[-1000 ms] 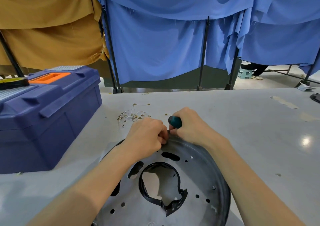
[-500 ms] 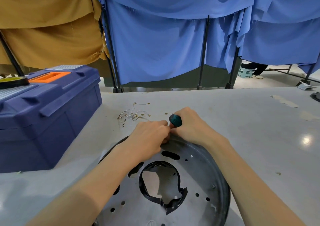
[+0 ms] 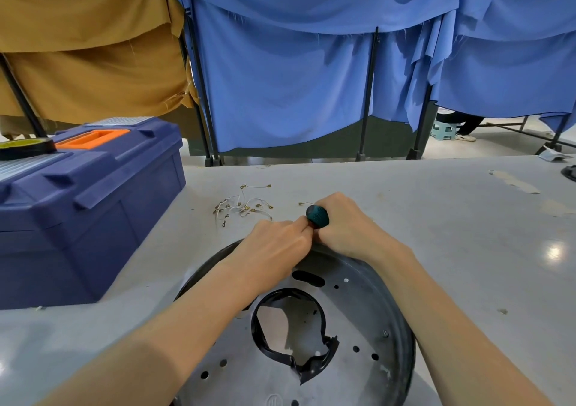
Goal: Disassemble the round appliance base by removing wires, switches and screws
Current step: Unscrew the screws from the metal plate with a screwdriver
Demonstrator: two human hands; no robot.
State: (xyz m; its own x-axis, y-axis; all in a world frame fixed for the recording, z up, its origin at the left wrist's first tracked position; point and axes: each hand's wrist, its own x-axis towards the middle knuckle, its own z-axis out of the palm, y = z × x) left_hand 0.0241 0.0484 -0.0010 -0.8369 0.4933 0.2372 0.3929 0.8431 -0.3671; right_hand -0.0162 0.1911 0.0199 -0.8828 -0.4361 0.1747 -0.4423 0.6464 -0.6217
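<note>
Toolbox (image 3: 87, 193) closed at far left of the tabletop (image 3: 467, 234), not in play.

Right of it, a loose pile of wires (image 3: 243, 206) with terminals lies on the tabletop beyond the base and apart from it. Wire removal looks largely done. No switches visible anywhere, can't tell where they went.

Left hand (image 3: 277, 246): fingers curled, tips bunched against the neck of the screwdriver (image 3: 317, 216) just under its handle. Looks like it's steadying it, but the exact pinch is hidden.

Right hand (image 3: 349, 228): fist wrapped round the teal handle, screwdriver roughly upright at the far rim of the base (image 3: 358, 327). Tip and fastener are hidden behind the hands, so can't tell if that screw is loose yet.

The base lies flat on the tabletop right in front of the person. The plate shows mostly empty holes, and a cracked black ring (image 3: 314, 365) lines the centre cutout.

At least one screw (image 3: 385, 333) is seated near the right rim.

Estimate: late stage. The far-rim fastener is in hand, then the right-rim screw, and maybe the ring.
</note>
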